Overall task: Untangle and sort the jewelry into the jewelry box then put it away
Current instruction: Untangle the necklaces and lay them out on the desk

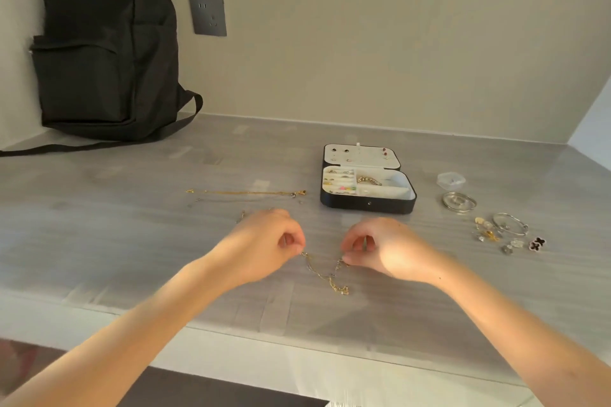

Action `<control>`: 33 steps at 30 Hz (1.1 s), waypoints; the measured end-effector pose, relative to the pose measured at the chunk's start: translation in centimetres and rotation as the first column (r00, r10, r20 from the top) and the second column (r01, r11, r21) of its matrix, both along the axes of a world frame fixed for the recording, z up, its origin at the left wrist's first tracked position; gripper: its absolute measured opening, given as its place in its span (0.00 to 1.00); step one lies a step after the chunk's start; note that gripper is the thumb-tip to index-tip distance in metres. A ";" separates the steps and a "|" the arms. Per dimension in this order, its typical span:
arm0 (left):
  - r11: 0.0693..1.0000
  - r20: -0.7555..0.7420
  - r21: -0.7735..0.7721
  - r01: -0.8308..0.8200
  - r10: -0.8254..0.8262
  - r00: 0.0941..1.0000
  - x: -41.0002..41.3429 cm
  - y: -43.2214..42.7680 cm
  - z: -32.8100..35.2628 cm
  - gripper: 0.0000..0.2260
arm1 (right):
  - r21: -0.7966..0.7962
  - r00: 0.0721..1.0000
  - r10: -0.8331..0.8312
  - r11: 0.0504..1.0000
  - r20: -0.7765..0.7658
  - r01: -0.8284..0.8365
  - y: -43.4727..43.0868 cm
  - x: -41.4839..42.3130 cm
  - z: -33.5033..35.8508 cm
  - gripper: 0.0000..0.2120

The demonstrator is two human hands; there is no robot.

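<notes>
The left hand [267, 238] and the right hand [383, 248] are low over a pale grey, wood-grained tabletop [132, 241]. Each has its fingers curled, with thumb and forefinger pinching one end of a thin, tangled gold chain [325, 274]. The chain sags between them in kinked loops, and its tail lies on the surface on the near side.

Beyond the right hand stands a black, round-cornered jewelry box [367, 205] with its lid open. The white padded lid panel [360, 157] carries a few small stud earrings. The white-lined tray below is split into compartments. The left ones hold rings and small bright pieces, and the far middle one holds a gold beaded bracelet [368, 180]. What is in the right ones cannot be made out.

Left of the box a fine gold necklace [244, 192] lies stretched straight.

To the right of the box are:
- a small clear plastic tub [450, 180]
- stacked silver bangles [459, 201]
- a thin silver wire bracelet [510, 224]
- a scatter of loose earrings [489, 231]
- a dark clover-shaped pair [537, 243]

At the far left a black fabric backpack [102, 43] with a white swoosh leans against the beige wall, beside a grey metal socket plate [207, 14].
</notes>
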State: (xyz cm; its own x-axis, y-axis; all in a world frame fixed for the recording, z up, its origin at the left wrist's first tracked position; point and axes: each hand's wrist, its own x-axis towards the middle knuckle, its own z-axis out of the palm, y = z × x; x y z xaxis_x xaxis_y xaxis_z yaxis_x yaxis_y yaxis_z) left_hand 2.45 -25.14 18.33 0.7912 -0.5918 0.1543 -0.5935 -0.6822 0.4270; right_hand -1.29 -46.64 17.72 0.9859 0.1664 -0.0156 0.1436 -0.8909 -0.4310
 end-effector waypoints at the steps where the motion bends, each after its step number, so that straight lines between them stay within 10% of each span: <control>1: 1.000 0.051 -0.009 0.018 -0.017 0.999 -0.7 -0.4 -0.4 0.07 | 0.014 1.000 -0.003 1.000 0.008 0.003 -0.1 0.0 -0.2 0.05; 11: 0.956 0.122 0.258 0.143 -0.179 0.976 -4.4 -0.5 -2.1 0.35 | 0.116 1.000 0.011 0.993 0.006 -0.011 0.1 -0.3 -0.5 0.04; 21: 0.810 -0.034 0.536 0.239 -0.262 0.965 -4.1 -0.8 -0.9 0.26 | 0.317 0.991 -0.127 0.939 -0.041 0.134 -1.2 -0.8 -0.1 0.06; 33: 0.815 -0.142 0.388 0.429 -0.407 0.902 -2.5 -3.2 -1.5 0.20 | 0.292 0.971 -0.236 0.926 -0.039 0.237 -5.3 -0.8 0.0 0.05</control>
